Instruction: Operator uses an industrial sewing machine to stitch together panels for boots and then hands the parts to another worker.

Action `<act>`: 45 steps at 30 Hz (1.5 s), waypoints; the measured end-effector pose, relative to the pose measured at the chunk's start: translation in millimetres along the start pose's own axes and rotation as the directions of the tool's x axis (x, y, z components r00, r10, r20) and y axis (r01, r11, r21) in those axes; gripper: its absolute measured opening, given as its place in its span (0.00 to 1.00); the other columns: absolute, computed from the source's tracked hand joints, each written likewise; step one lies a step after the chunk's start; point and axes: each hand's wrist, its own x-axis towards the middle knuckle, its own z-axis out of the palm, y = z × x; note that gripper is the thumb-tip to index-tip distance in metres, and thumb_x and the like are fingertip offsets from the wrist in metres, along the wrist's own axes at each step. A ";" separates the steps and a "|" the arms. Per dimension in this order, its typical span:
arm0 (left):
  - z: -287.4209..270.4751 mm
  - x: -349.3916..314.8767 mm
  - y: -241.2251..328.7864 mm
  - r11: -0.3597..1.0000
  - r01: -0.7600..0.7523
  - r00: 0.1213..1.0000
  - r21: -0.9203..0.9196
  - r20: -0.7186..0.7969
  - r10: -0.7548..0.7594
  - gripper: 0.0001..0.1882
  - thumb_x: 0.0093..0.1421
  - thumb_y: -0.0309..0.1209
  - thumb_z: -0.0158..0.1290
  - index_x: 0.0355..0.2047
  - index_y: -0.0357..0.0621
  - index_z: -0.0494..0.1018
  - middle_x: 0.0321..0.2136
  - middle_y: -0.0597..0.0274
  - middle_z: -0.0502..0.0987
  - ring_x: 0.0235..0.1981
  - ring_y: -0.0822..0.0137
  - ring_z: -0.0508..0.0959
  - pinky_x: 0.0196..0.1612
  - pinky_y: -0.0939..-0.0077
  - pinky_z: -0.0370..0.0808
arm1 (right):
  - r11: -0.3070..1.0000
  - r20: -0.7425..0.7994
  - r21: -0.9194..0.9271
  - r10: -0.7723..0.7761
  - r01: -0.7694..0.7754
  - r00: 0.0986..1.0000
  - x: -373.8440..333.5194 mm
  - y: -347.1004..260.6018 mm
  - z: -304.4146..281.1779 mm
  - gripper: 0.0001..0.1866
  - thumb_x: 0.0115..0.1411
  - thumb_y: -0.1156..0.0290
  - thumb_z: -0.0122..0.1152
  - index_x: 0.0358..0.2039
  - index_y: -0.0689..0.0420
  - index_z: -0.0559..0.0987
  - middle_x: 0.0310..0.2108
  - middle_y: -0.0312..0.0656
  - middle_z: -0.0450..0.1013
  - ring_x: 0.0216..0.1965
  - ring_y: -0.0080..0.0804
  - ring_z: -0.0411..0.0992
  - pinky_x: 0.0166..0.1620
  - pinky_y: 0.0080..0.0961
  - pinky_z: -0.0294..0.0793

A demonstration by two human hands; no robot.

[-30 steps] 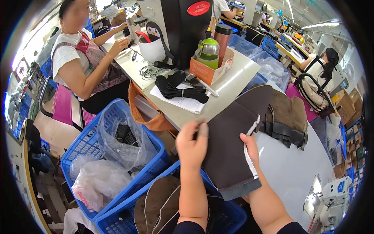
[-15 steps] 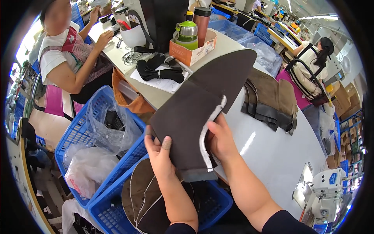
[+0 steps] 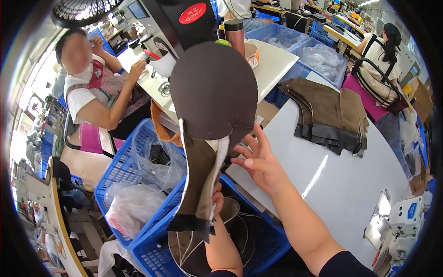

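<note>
A dark brown, leather-like cut piece [image 3: 214, 87] with a broad rounded end stands raised in front of me. Its lower part is folded, showing a lighter brown side, white fuzzy edges and a black strip at the bottom. My left hand [image 3: 218, 199] grips the lower part from behind; the piece hides most of its fingers. At the right edge is my right hand [image 3: 263, 166], fingers spread, some fingertips at or touching the material. Similar brown pieces with white edges [image 3: 189, 244] lie in the blue basket [image 3: 159, 258] below.
A stack of brown and black pieces [image 3: 323, 113] lies on the white table [image 3: 295, 157]. Another blue basket [image 3: 115, 184] holds plastic bags. A sewing machine [image 3: 404, 217] stands at the lower right. A co-worker [image 3: 99, 87] sits at the left, another person [image 3: 383, 60] at the right.
The piece has been turned and folded, its rounded end now upright and its lighter side showing. My left hand has moved behind it; my right hand's fingers have spread from their grip.
</note>
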 end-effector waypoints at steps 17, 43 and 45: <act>-11.2 -34.6 36.8 0.969 -0.114 0.994 0.219 0.024 0.111 0.34 0.64 0.33 0.46 0.68 0.41 0.47 0.68 0.36 0.34 0.40 0.62 0.73 0.32 0.80 0.76 | 0.992 -0.071 0.106 0.074 -0.066 0.995 0.7 4.2 0.2 0.18 0.55 0.73 0.62 0.45 0.55 0.69 0.34 0.35 0.71 0.29 0.23 0.70 0.30 0.19 0.67; -20.9 -37.3 43.9 0.767 -0.390 0.912 0.509 0.103 0.396 0.28 0.66 0.36 0.45 0.63 0.38 0.57 0.63 0.29 0.54 0.51 0.56 0.77 0.35 0.78 0.81 | 0.989 -0.175 0.070 0.144 -0.134 0.974 -0.2 15.7 1.6 0.12 0.64 0.68 0.57 0.47 0.56 0.72 0.39 0.38 0.77 0.30 0.27 0.79 0.29 0.18 0.76; -13.1 -34.9 34.0 0.696 -0.338 0.915 0.633 0.047 0.401 0.27 0.66 0.37 0.49 0.61 0.38 0.61 0.60 0.28 0.59 0.46 0.56 0.79 0.33 0.76 0.80 | 0.988 -0.179 0.075 0.146 -0.134 0.973 0.1 15.4 -0.5 0.13 0.64 0.68 0.57 0.47 0.57 0.72 0.39 0.39 0.77 0.30 0.28 0.79 0.29 0.18 0.76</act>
